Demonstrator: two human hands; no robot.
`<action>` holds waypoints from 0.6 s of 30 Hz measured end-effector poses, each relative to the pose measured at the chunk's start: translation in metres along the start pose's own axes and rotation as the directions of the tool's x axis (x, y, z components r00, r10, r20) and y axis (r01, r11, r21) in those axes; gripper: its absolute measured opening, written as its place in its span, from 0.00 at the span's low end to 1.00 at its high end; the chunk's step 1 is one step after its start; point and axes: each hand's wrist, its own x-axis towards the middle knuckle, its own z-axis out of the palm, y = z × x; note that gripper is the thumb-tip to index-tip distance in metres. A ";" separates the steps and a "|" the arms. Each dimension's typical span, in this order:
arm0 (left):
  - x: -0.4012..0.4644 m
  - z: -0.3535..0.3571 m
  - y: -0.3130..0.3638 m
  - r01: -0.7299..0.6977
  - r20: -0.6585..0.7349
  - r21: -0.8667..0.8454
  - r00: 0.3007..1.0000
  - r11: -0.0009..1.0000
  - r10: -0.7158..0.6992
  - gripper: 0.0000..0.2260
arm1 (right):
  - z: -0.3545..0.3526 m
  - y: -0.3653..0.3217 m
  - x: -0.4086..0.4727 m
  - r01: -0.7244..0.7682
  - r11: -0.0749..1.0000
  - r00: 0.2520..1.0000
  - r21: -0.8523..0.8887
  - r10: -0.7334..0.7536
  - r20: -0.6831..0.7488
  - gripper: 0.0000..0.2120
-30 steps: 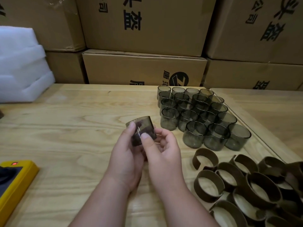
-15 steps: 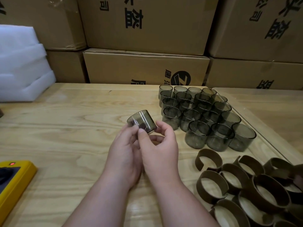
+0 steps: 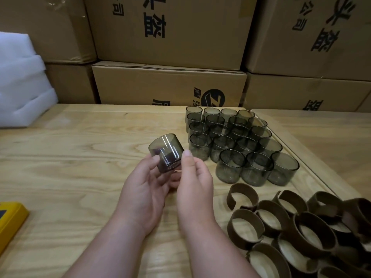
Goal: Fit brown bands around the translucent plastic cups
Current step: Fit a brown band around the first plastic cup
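From the head camera, looking down over the wooden bench (image 3: 80, 167), both hands are raised just above the boards, holding one smoky translucent cup (image 3: 166, 155) between them. The cup is tipped on its side, its closed base turned up and to the left. The left hand (image 3: 144, 195) cradles it from below and from the left, fingers curled up against its wall. The right hand (image 3: 193, 189) closes on it from the right, thumb tip pressed beside the cup's wall. I cannot make out a brown band on this cup.

To the right stands a tight cluster of cups (image 3: 234, 145), upright, mouths up, touching one another in rows. Nearer, at the lower right, lies a heap of brown bands (image 3: 301, 233), open loops overlapping each other, some with a gap in the ring.

A yellow case (image 3: 10, 221) sits at the left edge of the bench. White foam sheets (image 3: 20, 81) are stacked at the far left, and cardboard boxes (image 3: 170, 33) are piled behind the bench.
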 end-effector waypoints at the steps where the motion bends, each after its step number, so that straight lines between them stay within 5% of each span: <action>1: 0.001 -0.001 -0.001 -0.013 -0.002 0.004 1.000 1.000 0.013 0.28 | -0.003 0.002 -0.001 -0.003 0.999 1.000 -0.044 0.003 -0.002 0.18; 12: -0.002 0.005 -0.007 -0.036 0.013 0.113 0.999 0.993 0.035 0.26 | -0.018 -0.005 -0.008 0.101 0.984 0.994 -0.149 -0.094 0.050 0.22; 18: 0.000 0.001 -0.005 -0.035 -0.009 0.043 0.999 0.998 0.036 0.28 | -0.003 -0.005 -0.002 0.093 0.993 0.995 0.069 -0.094 0.016 0.17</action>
